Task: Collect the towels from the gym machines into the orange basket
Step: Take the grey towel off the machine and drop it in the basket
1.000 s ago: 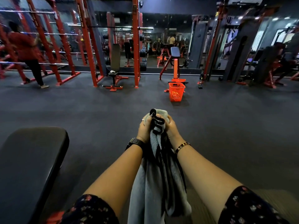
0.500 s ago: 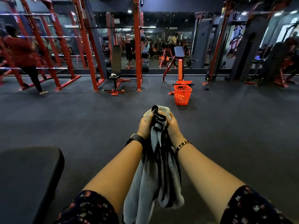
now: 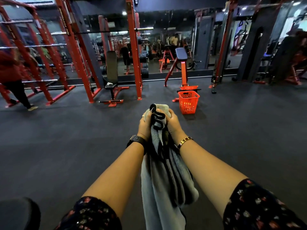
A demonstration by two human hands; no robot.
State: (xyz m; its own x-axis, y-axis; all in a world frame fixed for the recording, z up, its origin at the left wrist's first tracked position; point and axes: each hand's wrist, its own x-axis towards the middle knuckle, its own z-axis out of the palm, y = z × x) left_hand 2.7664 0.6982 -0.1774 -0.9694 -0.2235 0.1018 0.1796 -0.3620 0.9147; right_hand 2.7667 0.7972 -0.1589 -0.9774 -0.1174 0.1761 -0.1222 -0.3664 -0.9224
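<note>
Both arms reach straight out ahead, and the two hands meet around the top of a bundle of grey towels (image 3: 164, 176); the left hand (image 3: 145, 125) is curled closed on the left side of the bunched top, the right hand (image 3: 173, 122) curled closed on the right side, so the cloth is pinched between the two palms. The fingers (image 3: 149, 113) of the left hand wrap over the top edge, a ring showing on one of them; a dark, black-edged fold of fabric pokes up between the thumbs, and a grey tuft rises just above the fingertips. Below the grip the towels hang loose between the forearms — long grey folds with a darker layer among them — down to the bottom of the view. How many towels make up the bundle cannot be told.

A black watch (image 3: 135, 141) sits on the left wrist; a gold bangle (image 3: 184, 141) on the right; dark floral sleeves cover both upper arms.

The orange basket (image 3: 188, 103) stands upright on the dark floor (image 3: 66, 146), ahead and slightly right of the hands, well apart from them — just in front of a red machine with a blue pad (image 3: 181, 54). A small pale item, perhaps another towel, lies on the seat of a black bench (image 3: 110, 86) under the red rack (image 3: 134, 47) further left; a person in a red top (image 3: 10, 72) is at the far left edge.
</note>
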